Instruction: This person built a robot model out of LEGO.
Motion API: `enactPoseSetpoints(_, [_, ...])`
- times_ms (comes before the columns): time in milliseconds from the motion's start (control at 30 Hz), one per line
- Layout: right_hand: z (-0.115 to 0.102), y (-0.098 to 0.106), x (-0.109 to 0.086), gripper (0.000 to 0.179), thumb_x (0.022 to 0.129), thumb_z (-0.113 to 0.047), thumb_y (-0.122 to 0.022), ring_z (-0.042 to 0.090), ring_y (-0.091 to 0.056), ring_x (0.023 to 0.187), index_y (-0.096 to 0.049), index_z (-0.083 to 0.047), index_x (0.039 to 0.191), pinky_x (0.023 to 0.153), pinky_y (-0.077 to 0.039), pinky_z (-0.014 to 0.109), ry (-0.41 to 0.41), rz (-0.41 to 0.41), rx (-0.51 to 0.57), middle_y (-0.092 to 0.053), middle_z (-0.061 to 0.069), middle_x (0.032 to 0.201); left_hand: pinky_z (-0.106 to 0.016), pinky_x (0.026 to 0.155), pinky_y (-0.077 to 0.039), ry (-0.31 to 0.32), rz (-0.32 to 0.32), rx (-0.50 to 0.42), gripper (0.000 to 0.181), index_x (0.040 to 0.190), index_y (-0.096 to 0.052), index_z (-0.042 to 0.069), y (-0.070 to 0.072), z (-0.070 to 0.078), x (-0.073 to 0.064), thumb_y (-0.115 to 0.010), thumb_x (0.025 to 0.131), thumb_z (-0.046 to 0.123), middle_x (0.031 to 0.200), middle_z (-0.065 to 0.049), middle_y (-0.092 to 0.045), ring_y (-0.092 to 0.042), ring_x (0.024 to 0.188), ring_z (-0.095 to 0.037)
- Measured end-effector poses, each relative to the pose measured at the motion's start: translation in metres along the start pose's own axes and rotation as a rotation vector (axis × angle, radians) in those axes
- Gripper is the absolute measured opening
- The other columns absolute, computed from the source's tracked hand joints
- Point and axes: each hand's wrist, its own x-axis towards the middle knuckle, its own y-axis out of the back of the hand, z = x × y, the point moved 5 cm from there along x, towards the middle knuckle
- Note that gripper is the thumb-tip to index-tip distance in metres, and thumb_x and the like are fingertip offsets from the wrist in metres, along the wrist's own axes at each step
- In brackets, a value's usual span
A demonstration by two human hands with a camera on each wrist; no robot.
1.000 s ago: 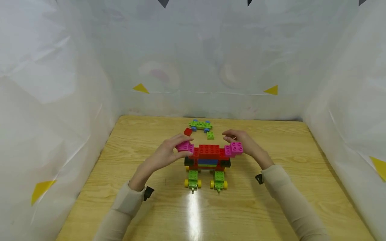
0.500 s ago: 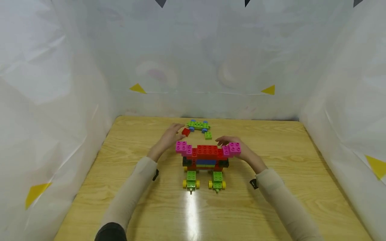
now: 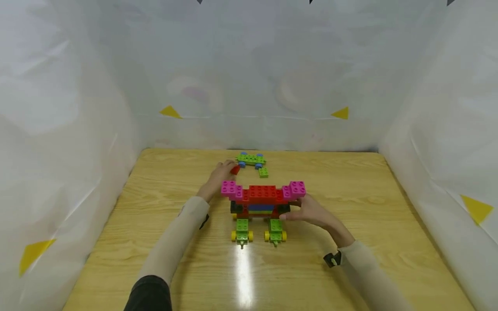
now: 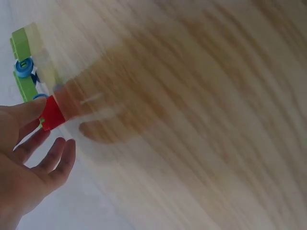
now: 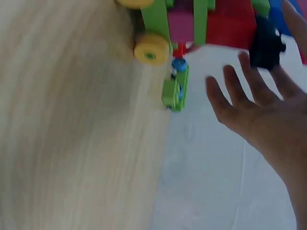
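Between thumb and finger, my left hand pinches a small red toy brick at the back of the table. A large brick model stands upright in the middle, with red bricks on top, pink bricks at both upper ends and black pieces at the sides. It rides on green wheel bases with yellow wheels. My right hand holds the model's right end, thumb in front and index finger passing behind the black piece. Its other fingers reach out free beside the model.
Behind the model sit a green wheeled base with blue wheels and a loose green brick. The wooden table is enclosed by white sheet walls at the back and sides.
My left hand has left the pink bricks, moved back and taken hold of the red brick. My right hand has come from behind the model forward to its right end.
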Motion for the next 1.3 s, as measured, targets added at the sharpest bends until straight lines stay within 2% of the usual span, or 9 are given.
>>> enactPoseSetpoints(133, [-0.01, -0.01, 0.005, 0.057, 0.082, -0.016, -0.078, 0.024, -0.054, 0.121, -0.054, -0.011, 0.133, 0.103, -0.038, 0.051, 0.032, 0.093, 0.034, -0.06, 0.006, 0.129, -0.043, 0.099, -0.042, 0.028, 0.013, -0.01, 0.045, 0.136, -0.052, 0.003, -0.002, -0.003, 0.003, -0.064, 0.092, 0.009, 0.132, -0.011, -0.047, -0.042, 0.12, -0.029])
enactPoseSetpoints(300, [-0.031, -0.018, 0.008, 0.057, 0.078, -0.005, -0.08, 0.03, -0.059, 0.114, -0.053, 0.0, 0.129, 0.097, -0.043, 0.054, 0.101, 0.161, 0.084, -0.063, 0.016, 0.122, -0.043, 0.1, -0.042, 0.03, 0.0, 0.046, 0.047, 0.134, -0.052, 0.004, -0.008, -0.002, 0.007, -0.067, 0.09, 0.011, 0.13, -0.011, -0.05, -0.044, 0.12, -0.029])
enactPoseSetpoints(500, [-0.036, -0.023, 0.011, 0.055, 0.076, -0.004, -0.08, 0.03, -0.061, 0.11, -0.055, 0.002, 0.125, 0.095, -0.044, 0.054, 0.063, 0.227, 0.097, -0.065, 0.017, 0.118, -0.044, 0.104, -0.039, 0.003, -0.019, 0.055, 0.048, 0.136, -0.05, 0.002, -0.012, -0.005, 0.002, -0.064, 0.091, 0.009, 0.132, -0.016, -0.052, -0.046, 0.123, -0.032])
enactPoseSetpoints(600, [-0.037, -0.025, 0.014, 0.056, 0.076, -0.004, -0.08, 0.03, -0.062, 0.11, -0.055, 0.002, 0.125, 0.095, -0.046, 0.049, 0.065, 0.236, 0.087, -0.065, 0.018, 0.119, -0.043, 0.101, -0.041, 0.002, -0.015, 0.033, 0.045, 0.133, -0.052, 0.001, -0.012, -0.01, -0.003, -0.063, 0.09, 0.011, 0.127, -0.016, -0.054, -0.048, 0.118, -0.031])
enactPoseSetpoints(700, [-0.038, -0.026, 0.016, 0.055, 0.076, -0.001, -0.08, 0.03, -0.063, 0.107, -0.055, 0.003, 0.124, 0.092, -0.048, 0.048, 0.093, 0.25, 0.08, -0.065, 0.019, 0.117, -0.042, 0.095, -0.044, 0.014, 0.007, -0.038, 0.041, 0.128, -0.055, 0.002, -0.007, -0.015, -0.009, -0.063, 0.089, 0.012, 0.117, -0.013, -0.056, -0.052, 0.109, -0.028])
enactPoseSetpoints(833, [-0.04, -0.025, 0.018, 0.053, 0.076, -0.002, -0.081, 0.029, -0.065, 0.104, -0.056, 0.003, 0.122, 0.089, -0.05, 0.049, 0.107, 0.252, 0.061, -0.066, 0.018, 0.114, -0.04, 0.088, -0.047, 0.06, 0.059, -0.182, 0.035, 0.122, -0.057, 0.002, 0.012, -0.02, -0.016, -0.066, 0.091, 0.017, 0.111, -0.011, -0.057, -0.055, 0.102, -0.026])
enactPoseSetpoints(967, [-0.043, -0.022, 0.02, 0.053, 0.076, -0.004, -0.081, 0.031, -0.064, 0.105, -0.056, 0.002, 0.123, 0.089, -0.049, 0.052, 0.114, 0.25, 0.032, -0.065, 0.018, 0.115, -0.041, 0.084, -0.049, 0.064, 0.13, -0.282, 0.036, 0.118, -0.06, 0.0, 0.042, -0.014, -0.019, -0.07, 0.089, 0.019, 0.111, -0.014, -0.06, -0.057, 0.1, -0.027])
enactPoseSetpoints(1167, [-0.04, -0.02, 0.019, 0.056, 0.077, -0.008, -0.081, 0.031, -0.062, 0.108, -0.053, 0.002, 0.124, 0.092, -0.046, 0.055, 0.072, 0.271, -0.006, -0.064, 0.017, 0.118, -0.042, 0.083, -0.05, -0.044, 0.185, -0.371, 0.039, 0.122, -0.061, 0.0, 0.086, 0.017, -0.027, -0.071, 0.089, 0.02, 0.111, -0.014, -0.062, -0.057, 0.101, -0.027])
enactPoseSetpoints(1300, [-0.04, -0.018, 0.019, 0.054, 0.077, -0.006, -0.081, 0.032, -0.062, 0.106, -0.054, 0.003, 0.123, 0.091, -0.046, 0.057, 0.089, 0.27, 0.008, -0.064, 0.018, 0.117, -0.041, 0.082, -0.051, -0.115, 0.204, -0.361, 0.04, 0.124, -0.061, 0.003, 0.111, 0.044, -0.035, -0.07, 0.089, 0.022, 0.114, -0.011, -0.062, -0.057, 0.102, -0.025])
